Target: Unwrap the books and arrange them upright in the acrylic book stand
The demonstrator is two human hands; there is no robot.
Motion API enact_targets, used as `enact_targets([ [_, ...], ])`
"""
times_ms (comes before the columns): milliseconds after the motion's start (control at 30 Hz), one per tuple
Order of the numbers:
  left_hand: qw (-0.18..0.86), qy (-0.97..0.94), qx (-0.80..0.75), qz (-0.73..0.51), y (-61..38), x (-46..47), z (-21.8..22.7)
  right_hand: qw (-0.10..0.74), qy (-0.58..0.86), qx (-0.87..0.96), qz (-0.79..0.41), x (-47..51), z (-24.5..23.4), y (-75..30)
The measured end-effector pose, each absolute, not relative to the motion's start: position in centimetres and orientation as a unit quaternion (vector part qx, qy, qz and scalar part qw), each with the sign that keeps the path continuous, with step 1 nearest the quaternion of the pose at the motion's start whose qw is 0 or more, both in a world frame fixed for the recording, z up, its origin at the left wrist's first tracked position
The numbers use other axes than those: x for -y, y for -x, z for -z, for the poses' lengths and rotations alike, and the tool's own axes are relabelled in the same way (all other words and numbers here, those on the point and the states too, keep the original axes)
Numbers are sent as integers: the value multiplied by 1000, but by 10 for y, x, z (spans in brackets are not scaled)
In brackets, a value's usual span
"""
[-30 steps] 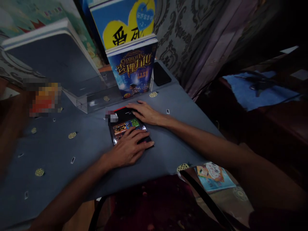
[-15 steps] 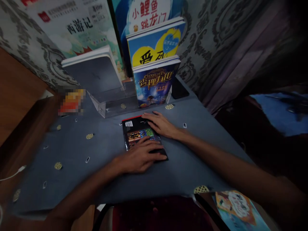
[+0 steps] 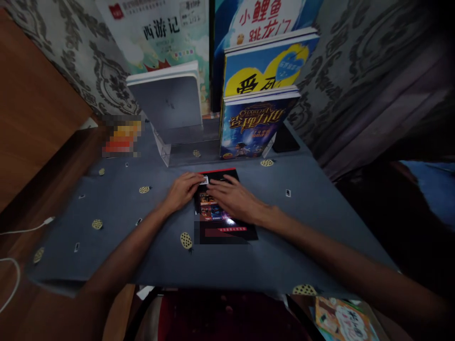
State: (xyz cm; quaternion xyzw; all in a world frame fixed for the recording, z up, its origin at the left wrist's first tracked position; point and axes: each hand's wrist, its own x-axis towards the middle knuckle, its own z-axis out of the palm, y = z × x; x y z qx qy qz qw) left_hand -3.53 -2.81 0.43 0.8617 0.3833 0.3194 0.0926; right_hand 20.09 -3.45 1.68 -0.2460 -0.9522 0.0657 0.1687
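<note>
A thin black book [image 3: 227, 222] with a red top edge and small colourful pictures lies flat on the grey-blue tablecloth [image 3: 106, 222]. My left hand [image 3: 183, 189] rests at the book's upper left corner, fingers curled onto its edge by a white label. My right hand [image 3: 236, 199] lies flat over the book's upper middle, fingers stretched out toward the left hand.
Behind the book, a clear acrylic stand [image 3: 177, 151] holds a grey-covered book [image 3: 170, 102] and upright children's books, a dark blue one [image 3: 254, 125] in front. A black phone [image 3: 286, 142] lies at the back right. A white cable [image 3: 21, 232] runs along the left edge.
The left hand moved from the book's lower part up to its upper left corner. The right hand slid onto the book's upper middle. The view swung to the left.
</note>
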Motion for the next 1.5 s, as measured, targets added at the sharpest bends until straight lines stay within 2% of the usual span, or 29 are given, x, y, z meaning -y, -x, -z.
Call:
enact_targets([
  [167, 87, -862, -383, -321, 37, 28, -1, 120, 148, 979, -78, 68, -24, -172],
  [633, 83, -865, -384, -313, 39, 29, 0, 116, 130, 973, -151, 135, -20, -198],
  [1033, 61, -873, -375, -306, 38, 29, 0, 125, 148, 963, -185, 141, -22, -213],
  [1500, 55, -875, -381, -295, 38, 31, -1, 239, 269, 921, -149, 144, -6, -294],
])
